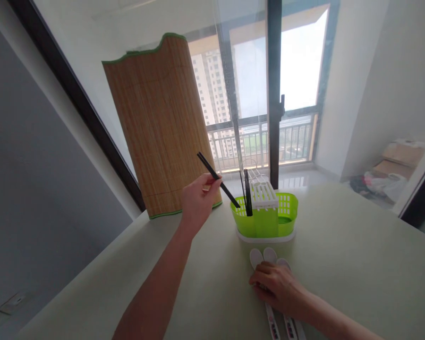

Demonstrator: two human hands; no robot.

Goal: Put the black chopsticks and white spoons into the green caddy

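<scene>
Head view: left hand pinches a black chopstick slanting tip-down toward the green holder just right, while right hand presses white spoons flat.

The left hand is raised on an outstretched bare forearm, its fingers pinched shut in a grip. The right hand lies low and palm down, fingers curled and pressing downward, wrist bent slightly inward.
</scene>
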